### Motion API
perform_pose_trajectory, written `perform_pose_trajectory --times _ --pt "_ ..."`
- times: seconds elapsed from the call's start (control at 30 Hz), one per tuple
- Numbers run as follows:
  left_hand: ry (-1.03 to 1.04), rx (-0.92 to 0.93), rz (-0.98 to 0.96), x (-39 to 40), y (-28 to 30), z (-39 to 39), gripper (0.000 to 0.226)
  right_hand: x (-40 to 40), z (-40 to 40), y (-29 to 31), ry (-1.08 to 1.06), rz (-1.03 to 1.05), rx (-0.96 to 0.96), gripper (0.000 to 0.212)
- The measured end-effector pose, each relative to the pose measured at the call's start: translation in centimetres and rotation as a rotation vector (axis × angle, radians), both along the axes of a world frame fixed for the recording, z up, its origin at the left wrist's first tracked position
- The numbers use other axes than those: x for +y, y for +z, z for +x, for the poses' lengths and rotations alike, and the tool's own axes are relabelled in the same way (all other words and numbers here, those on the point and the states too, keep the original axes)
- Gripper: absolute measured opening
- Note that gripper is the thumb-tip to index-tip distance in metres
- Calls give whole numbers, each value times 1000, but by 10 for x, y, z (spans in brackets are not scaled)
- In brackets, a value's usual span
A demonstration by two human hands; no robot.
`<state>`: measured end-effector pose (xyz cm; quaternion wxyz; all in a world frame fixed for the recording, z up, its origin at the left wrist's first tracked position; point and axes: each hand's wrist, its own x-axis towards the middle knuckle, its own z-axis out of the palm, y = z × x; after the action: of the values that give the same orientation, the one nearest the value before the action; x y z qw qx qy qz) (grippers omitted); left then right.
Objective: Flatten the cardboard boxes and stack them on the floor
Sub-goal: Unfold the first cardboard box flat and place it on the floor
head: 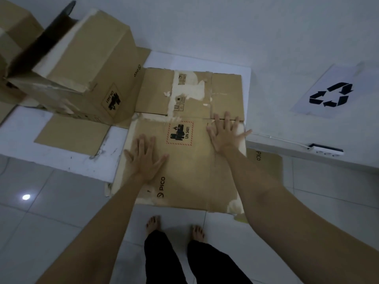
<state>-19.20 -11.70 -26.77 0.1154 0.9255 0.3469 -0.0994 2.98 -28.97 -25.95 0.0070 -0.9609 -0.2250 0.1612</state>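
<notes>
Cardboard (190,167), flattened, lies on a white mat (67,160) on the tile floor (51,212), its near edge overhanging the mat's near edge, just beyond two bare feet (152,223). Left hand (146,158) presses flat on its left part, fingers straight and spread wide. Right hand (224,133) presses flat near its right edge, fingers also wide, holding nothing. Printed label (180,133) sits between the hands. More flat cardboard shows beneath at the right edge. Unflattened box (86,70) stands at the mat's far left. Recycling sign (330,95) lies far right, well apart.
</notes>
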Motion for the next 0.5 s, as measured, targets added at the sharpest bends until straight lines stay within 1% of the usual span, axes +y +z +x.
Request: perform_pose_trajectory --times 0.1,0.2,0.3,0.37,0.47,0.5 --pt "-21 61 21 30 4 21 87 0 2 -5 -52 9 -49 60" --pt "-51 75 41 50 7 43 85 -5 15 -4 -129 28 -44 62" --pt "-25 26 13 65 8 64 83 -12 25 -7 -139 67 -64 64" --pt "-2 -23 -1 74 7 75 82 -12 26 -8 -156 147 -65 64" --pt "87 -79 -55 87 8 92 81 -12 25 -7 -139 183 -128 62" --pt "136 -96 -74 91 10 97 82 -13 26 -7 -157 184 -122 61"
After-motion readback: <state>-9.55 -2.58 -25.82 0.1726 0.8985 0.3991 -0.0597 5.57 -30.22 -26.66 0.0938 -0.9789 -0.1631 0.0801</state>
